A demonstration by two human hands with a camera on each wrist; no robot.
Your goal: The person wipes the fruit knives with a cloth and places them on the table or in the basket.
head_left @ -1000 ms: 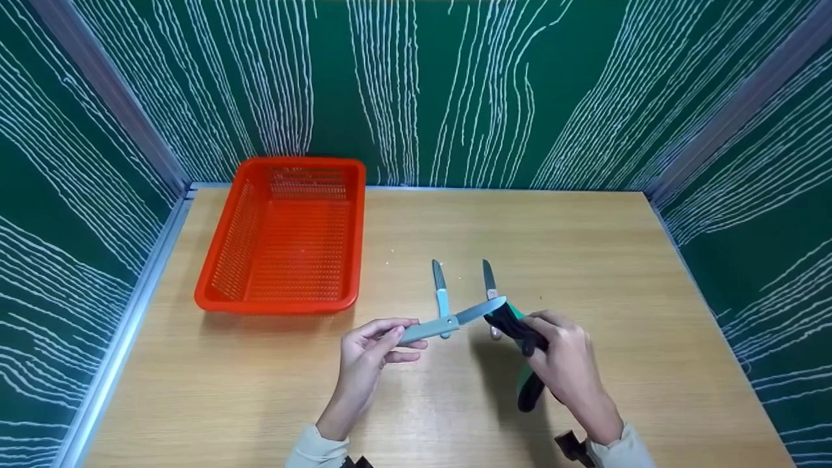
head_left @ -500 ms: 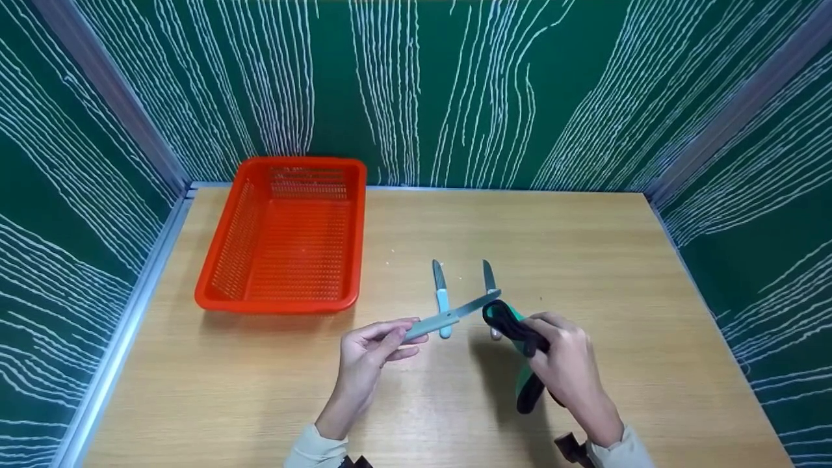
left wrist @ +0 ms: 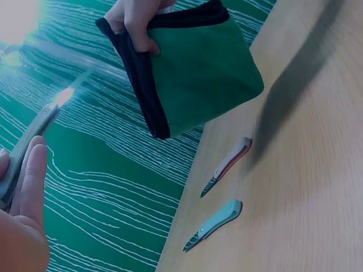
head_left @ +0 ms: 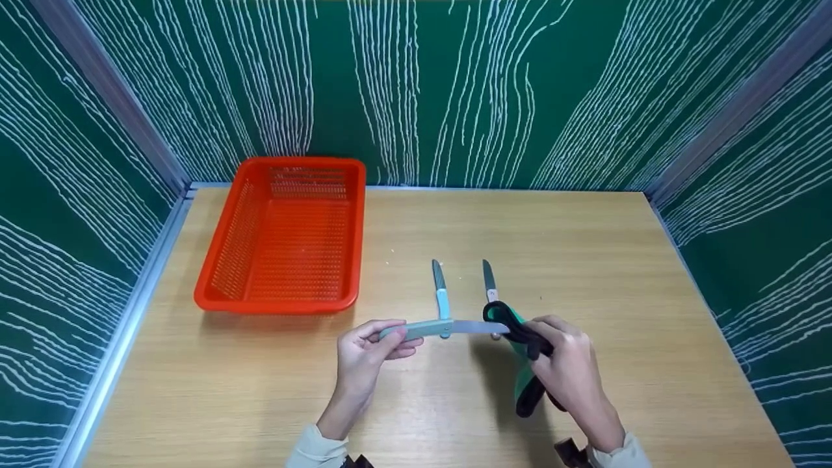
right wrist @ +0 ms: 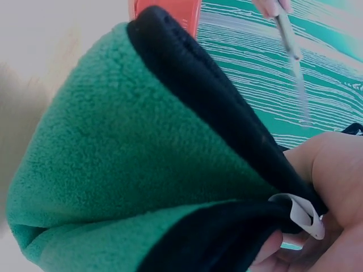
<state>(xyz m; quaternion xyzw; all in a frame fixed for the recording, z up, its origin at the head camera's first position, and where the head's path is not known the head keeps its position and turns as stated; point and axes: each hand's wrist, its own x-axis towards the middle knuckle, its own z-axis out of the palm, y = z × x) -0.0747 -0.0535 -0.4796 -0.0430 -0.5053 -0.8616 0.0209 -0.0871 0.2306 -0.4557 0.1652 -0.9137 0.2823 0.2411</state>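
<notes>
In the head view my left hand (head_left: 364,357) pinches the grey-green handle of an unfolded folding knife (head_left: 419,330), its blade pointing right. My right hand (head_left: 570,357) grips a folded green cloth with black edging (left wrist: 204,73), held above the table. From the head view, the blade tip appears close to the cloth's folded edge; the right wrist view shows the blade apart from it. Beneath lie two more unfolded knives: one with a light blue handle (head_left: 442,302), the other with a pale pinkish handle (left wrist: 232,157), partly hidden by the cloth in the head view.
A red plastic basket (head_left: 279,305) stands at the back left of the wooden table (head_left: 585,247). Green walls (head_left: 585,52) with white wavy lines enclose the back and both sides. Small white specks lie near the knives.
The knife in my left hand has swung from slanting upward to nearly level, its tip coming down toward the near side. The right hand with the cloth has barely shifted.
</notes>
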